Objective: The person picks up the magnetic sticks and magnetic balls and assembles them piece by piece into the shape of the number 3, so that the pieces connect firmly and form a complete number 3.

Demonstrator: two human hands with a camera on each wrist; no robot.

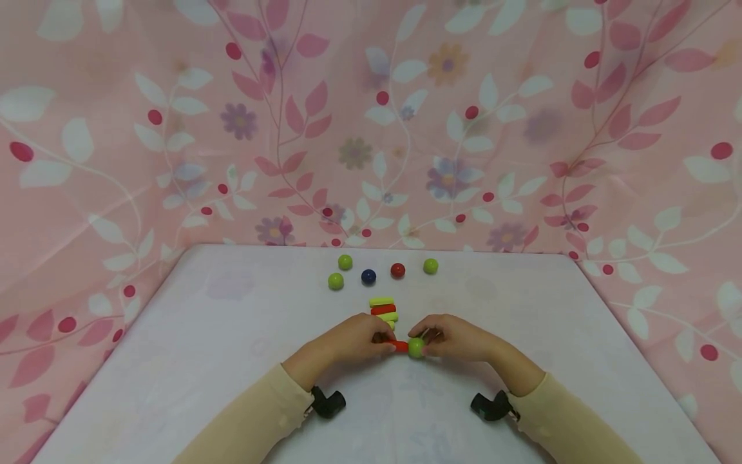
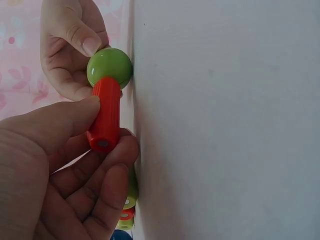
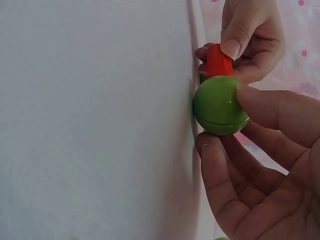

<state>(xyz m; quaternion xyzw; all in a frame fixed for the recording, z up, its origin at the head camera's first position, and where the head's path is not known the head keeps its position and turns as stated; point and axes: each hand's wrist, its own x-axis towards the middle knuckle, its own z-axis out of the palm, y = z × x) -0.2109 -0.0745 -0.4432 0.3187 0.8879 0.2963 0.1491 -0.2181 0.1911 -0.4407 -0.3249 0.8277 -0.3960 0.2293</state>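
Between thumb and fingers, my left hand [image 1: 359,338] pinches a red ribbed rod [image 2: 106,115] by its sides. A small grey disc shows in the rod's near end in the left wrist view. My right hand [image 1: 460,339] holds a glossy green ball [image 3: 220,106] with thumb and fingertips. The ball meets the rod's other end, and both are held low at the table. Whether they are joined, I cannot tell. Just beyond the left hand lies a row of yellow-green rods [image 1: 382,301] with a red rod [image 1: 383,310] among them; the fingers partly cover the nearest one.
Farther back on the white-covered table [image 1: 261,322] sit a dark blue ball [image 1: 368,277], a red ball [image 1: 397,270] and three green balls, one of them [image 1: 431,266] at the right. A pink floral cloth [image 1: 359,154] hangs behind the table. Black wrist cameras [image 1: 328,403] sit near both sleeves.
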